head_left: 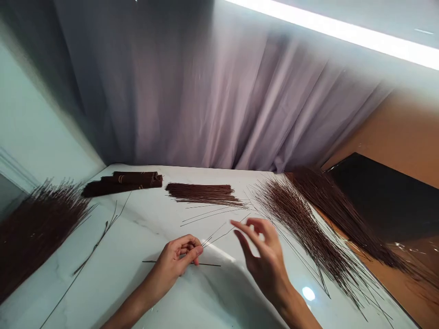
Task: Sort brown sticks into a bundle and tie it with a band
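My left hand (181, 253) pinches a few thin dark strands (214, 238) near the front middle of the white table; they fan up and to the right from its fingertips. Under that hand, a straight dark stick (210, 264) lies across, its middle hidden by the fingers. To the right, my right hand (262, 251) is raised with its fingers apart, the index fingertip close to the strands' far ends. Beyond both hands, several loose strands (202, 214) lie in front of a flat pile of short brown sticks (202, 193).
Tied brown bundles (126, 182) lie at the back left of the marble table (137, 219). A large brown heap (37, 228) fills the left edge. Long loose sticks (305, 219) spread on the right, with another long bundle (339, 210) beside them. A grey curtain hangs behind.
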Demonstrator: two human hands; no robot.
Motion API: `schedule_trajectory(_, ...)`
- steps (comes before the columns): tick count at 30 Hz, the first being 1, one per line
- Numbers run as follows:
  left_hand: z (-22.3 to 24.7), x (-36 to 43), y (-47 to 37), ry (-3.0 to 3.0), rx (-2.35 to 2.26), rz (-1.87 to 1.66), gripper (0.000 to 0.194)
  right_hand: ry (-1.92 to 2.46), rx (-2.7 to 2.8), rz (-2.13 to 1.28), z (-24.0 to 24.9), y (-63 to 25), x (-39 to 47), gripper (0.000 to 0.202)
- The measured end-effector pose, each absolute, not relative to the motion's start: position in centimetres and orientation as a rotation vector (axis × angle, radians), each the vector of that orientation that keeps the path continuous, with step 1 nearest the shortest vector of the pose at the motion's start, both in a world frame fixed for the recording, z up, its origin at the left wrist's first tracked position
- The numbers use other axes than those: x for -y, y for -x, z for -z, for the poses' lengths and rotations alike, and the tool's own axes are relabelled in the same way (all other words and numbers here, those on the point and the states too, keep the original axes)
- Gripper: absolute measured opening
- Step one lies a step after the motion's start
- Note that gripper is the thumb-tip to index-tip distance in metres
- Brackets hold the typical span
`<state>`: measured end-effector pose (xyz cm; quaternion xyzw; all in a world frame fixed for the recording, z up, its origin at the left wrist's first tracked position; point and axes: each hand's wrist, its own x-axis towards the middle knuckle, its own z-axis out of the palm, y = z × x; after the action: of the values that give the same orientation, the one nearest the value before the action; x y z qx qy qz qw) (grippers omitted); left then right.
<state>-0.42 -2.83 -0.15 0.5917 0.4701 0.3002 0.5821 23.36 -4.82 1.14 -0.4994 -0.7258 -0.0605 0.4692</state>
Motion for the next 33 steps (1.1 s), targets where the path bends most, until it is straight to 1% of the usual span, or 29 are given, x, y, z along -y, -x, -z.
schedule_trajectory(1,0.2,2.9,0.5,-1.378,-1.091,-0.703,0.032,1.268,1.619,0.036,-1.2,-23.4,5.3,0.010)
schedule_trajectory(2,0.2,2.9,0.5,-1.381,-1.080,-0.707,0.032,1.323,1.478,-0.130,-1.1,-23.3,5.7,0.008)
schedule_trajectory(5,0.3,3.2,0.2,-1.405,-1.056,-0.719,0.032,1.405,1.258,-0.856,-0.2,-22.3,6.2,0.033)
schedule_trajectory(7,0.3,3.3,-0.1,-1.410,-1.048,-0.715,0.035,1.315,1.183,-1.222,0.4,-21.2,6.0,0.046)
schedule_trajectory(8,0.4,3.4,-0.2,-1.409,-1.041,-0.712,0.036,1.262,1.140,-1.311,0.6,-20.8,5.7,0.050)
schedule_trajectory(10,0.5,3.6,-0.4,-1.406,-1.025,-0.705,0.038,1.179,1.048,-1.372,0.9,-20.3,5.2,0.052)
schedule_trajectory(14,0.5,3.6,-0.5,-1.375,-1.007,-0.715,0.040,1.064,0.894,-1.511,0.7,-20.8,4.5,0.051)
schedule_trajectory(18,0.4,3.7,-1.3,-1.317,-1.019,-0.704,0.039,1.072,0.828,-1.618,1.0,-20.4,4.9,0.051)
schedule_trajectory(20,0.5,3.9,-1.7,-1.300,-1.025,-0.690,0.040,1.089,0.930,-1.592,1.4,-19.5,5.2,0.051)
schedule_trajectory(22,0.4,4.0,-1.8,-1.341,-1.019,-0.667,0.037,1.109,1.035,-1.485,1.4,-19.0,5.3,0.046)
schedule_trajectory(24,-0.1,4.0,-1.0,-1.497,-1.050,-0.625,0.030,1.136,1.037,-1.335,0.8,-19.9,4.8,0.044)
schedule_trajectory(26,-0.7,3.8,0.3,-1.742,-1.144,-0.553,0.022,1.184,1.000,-1.145,-0.5,-22.9,3.8,0.044)
schedule_trajectory(28,-1.4,3.4,1.9,-1.913,-1.186,-0.455,0.013,1.322,1.086,-0.856,-2.2,-27.7,2.3,0.045)
schedule_trajectory(29,-1.6,3.3,2.5,-1.974,-1.169,-0.410,0.006,1.464,1.183,-0.638,-2.9,-30.3,1.5,0.045)
schedule_trajectory(30,-1.7,3.2,2.9,-2.029,-1.140,-0.374,0.004,1.652,1.274,-0.378,-3.5,-33.0,0.7,0.043)
schedule_trajectory(31,-1.6,3.1,3.2,-2.090,-1.104,-0.352,0.011,1.880,1.342,-0.126,-3.9,-35.5,0.0,0.040)
schedule_trajectory(33,-0.8,3.2,3.2,-2.252,-1.056,-0.347,0.020,2.254,1.464,0.158,-4.0,-39.4,-1.0,0.036)
